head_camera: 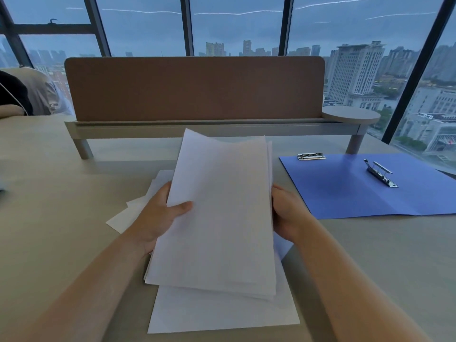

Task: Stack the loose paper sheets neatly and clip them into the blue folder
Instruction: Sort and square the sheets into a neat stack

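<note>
Paper stack [219,213] sits tilted at the center of view, lifted off the table [61,193]. The left hand [158,218] grips its left edge, thumb pressed on the top sheet; the right hand [287,213] curls around its right edge. More loose sheets [222,314] lie beneath at 6 o'clock. The blue folder [357,193] lies open at 2 o'clock, with 2 metal clips [381,174] showing.

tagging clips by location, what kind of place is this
Probably a high-rise office: a brown desk divider panel on a beige shared desk, floor-to-ceiling windows over city towers, and an open blue folder.
</note>
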Tool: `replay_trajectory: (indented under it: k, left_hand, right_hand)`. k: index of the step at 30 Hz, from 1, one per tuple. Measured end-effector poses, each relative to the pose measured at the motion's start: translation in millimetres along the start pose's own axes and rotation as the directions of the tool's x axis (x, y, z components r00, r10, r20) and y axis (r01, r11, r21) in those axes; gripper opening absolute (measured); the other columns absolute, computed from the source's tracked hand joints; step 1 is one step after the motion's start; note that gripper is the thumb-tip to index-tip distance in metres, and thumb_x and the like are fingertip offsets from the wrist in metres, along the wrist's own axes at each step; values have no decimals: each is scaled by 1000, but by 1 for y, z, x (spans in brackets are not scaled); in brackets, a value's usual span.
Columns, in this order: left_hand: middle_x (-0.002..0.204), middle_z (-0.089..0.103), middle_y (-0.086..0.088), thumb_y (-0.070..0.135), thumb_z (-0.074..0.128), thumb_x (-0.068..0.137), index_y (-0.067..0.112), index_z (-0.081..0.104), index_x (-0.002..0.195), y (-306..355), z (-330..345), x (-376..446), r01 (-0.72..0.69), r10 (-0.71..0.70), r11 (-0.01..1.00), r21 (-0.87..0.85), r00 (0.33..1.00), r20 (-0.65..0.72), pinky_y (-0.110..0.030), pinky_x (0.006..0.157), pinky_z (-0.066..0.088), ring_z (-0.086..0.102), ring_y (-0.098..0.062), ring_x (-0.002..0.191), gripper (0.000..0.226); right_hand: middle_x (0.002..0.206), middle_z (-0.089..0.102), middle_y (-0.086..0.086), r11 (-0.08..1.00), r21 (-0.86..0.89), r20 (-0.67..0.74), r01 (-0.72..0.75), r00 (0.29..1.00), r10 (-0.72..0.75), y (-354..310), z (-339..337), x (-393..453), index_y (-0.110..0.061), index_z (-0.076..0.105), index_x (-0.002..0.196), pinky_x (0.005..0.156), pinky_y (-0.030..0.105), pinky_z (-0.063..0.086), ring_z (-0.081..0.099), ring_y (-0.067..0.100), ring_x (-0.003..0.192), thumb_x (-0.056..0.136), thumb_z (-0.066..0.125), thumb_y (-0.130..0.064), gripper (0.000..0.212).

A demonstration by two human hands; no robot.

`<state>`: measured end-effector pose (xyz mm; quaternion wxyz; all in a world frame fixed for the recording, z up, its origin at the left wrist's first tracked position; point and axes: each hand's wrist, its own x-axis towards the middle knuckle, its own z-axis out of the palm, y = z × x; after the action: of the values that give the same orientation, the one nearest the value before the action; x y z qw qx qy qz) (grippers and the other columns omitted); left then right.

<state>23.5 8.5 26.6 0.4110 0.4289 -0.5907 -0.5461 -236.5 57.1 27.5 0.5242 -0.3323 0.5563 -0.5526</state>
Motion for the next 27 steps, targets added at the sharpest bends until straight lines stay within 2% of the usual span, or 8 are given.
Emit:
replay_trajectory:
  k: [5,7,10,13,17,21,23,27]
  left_hand:
    - [120,68,7,5,69,88,32,50,133,-9,-8,10,-47,48,999,14,995,-90,-20,70,54,68,-8,97,56]
    - [126,66,-8,0,68,87,14,52,136,-13,-14,18,-17,22,999,35,987,-156,-13,61,52,66,-11,90,53]
    - [122,66,-14,-2,64,89,5,57,130,-17,-18,24,35,-36,999,-7,981,-189,-12,56,50,64,-13,82,42]
    - [117,66,-13,3,66,89,5,58,128,-20,-22,27,69,-87,994,-89,971,-223,-22,68,49,63,-24,95,40]
    - [122,68,-16,14,75,80,5,60,128,-24,-33,32,148,-188,966,-212,965,-181,-34,82,53,67,-28,100,51]
    - [94,68,-8,17,71,85,4,61,126,-23,-35,30,149,-189,964,-222,967,-170,-30,72,53,64,-15,64,44]
    - [100,69,-10,31,84,70,4,61,129,-26,-43,32,173,-215,957,-234,963,-164,-40,89,49,62,-17,68,69]
    - [99,71,-6,43,94,42,10,66,124,-37,-55,39,242,-286,930,-275,949,-131,-29,62,47,65,-17,70,92]
  right_hand:
    - [87,59,24,940,-327,-195,101,966,-171,-7,5,-2,-3,66,84,69,35,47,52,24,73,100,51,-26,32]
    - [83,43,12,938,-323,-267,124,939,-216,-9,2,-2,12,58,97,69,32,33,37,22,75,99,49,-17,31]
    - [87,44,5,977,-204,-349,55,929,-126,-8,-6,2,12,55,118,80,43,48,39,23,84,97,50,-13,33]
    - [80,52,7,999,-14,-313,-40,949,34,-11,-4,-2,-8,67,94,75,43,53,52,29,82,97,54,-12,15]
    - [97,66,15,996,40,-247,-84,965,91,-8,-4,-3,-5,66,106,78,41,58,65,30,84,92,68,-11,15]
    - [107,71,20,948,-298,-139,-114,987,75,-3,-6,-3,-6,59,125,80,41,61,72,30,91,78,83,-5,52]
    - [110,68,14,880,-465,-118,-102,992,53,-2,-4,-4,-13,56,127,77,40,60,70,29,94,72,87,-6,63]
    - [98,64,5,871,-490,-162,-47,986,-38,-1,-4,0,-16,55,115,67,36,58,67,27,92,72,89,-11,55]
